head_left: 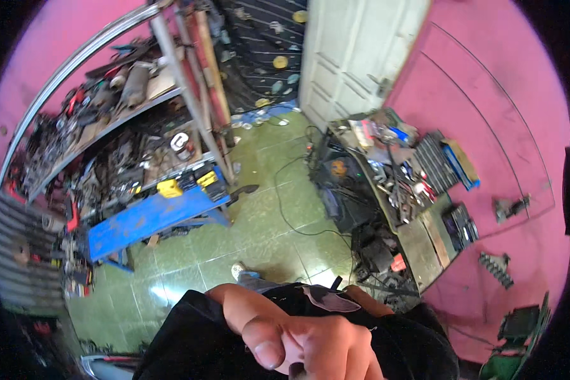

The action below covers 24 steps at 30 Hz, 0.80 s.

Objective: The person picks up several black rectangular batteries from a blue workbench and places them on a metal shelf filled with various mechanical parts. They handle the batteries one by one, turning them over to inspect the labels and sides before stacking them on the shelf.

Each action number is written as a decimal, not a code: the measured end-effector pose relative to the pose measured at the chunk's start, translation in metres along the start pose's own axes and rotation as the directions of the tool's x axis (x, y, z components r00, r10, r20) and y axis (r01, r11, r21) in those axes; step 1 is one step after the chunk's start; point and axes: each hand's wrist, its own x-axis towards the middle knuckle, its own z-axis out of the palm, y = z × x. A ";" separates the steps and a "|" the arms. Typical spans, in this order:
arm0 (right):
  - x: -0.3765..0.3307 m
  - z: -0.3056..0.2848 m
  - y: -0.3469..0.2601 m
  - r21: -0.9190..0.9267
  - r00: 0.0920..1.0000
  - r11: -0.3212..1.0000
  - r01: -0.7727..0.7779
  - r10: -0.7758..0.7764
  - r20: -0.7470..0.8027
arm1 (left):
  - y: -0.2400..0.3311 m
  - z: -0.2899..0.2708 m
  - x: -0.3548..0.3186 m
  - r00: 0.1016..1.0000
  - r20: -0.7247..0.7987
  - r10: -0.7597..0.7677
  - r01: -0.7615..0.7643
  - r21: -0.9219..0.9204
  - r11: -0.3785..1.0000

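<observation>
My left hand [323, 345] is raised close at the lower middle, its arm coming in from the left out of a black sleeve. The fingers are curled with the thumb beside them. A small dark spot shows between thumb and fingers; what they hold, if anything, I cannot make out. Only a strip of skin of my right hand or forearm [368, 301] shows behind the left one, beside the black clothing [418, 342]. Its fingers are hidden. Below the hands, one shoe [237, 271] stands on the green tiled floor [259, 250].
A blue bench [149, 221] with yellow-and-black cases [170, 188] stands at left, before shelves crowded with metal parts [133, 88]. At right, a workbench [418, 250] carries tools and a socket tray [436, 161]. A black cable [282, 206] crosses the floor towards a white door [354, 57].
</observation>
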 end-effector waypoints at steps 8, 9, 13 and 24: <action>0.085 -0.053 -0.164 -0.006 0.993 0.993 0.120 -0.120 0.013 | 0.111 0.079 -0.037 0.996 -0.081 0.037 -0.023 0.167 0.986; 0.093 -0.055 -0.194 -0.042 0.989 0.989 0.144 -0.143 0.037 | 0.123 0.088 -0.041 0.995 -0.092 0.042 -0.025 0.183 0.983; 0.133 -0.021 -0.279 -0.090 0.929 0.925 0.368 -0.371 -0.011 | 0.182 0.119 -0.059 0.989 -0.117 0.095 -0.068 0.221 0.973; 0.127 -0.059 -0.483 -0.081 0.928 0.927 0.365 -0.369 -0.047 | 0.295 0.140 -0.135 0.784 -0.445 0.434 -0.144 0.549 0.823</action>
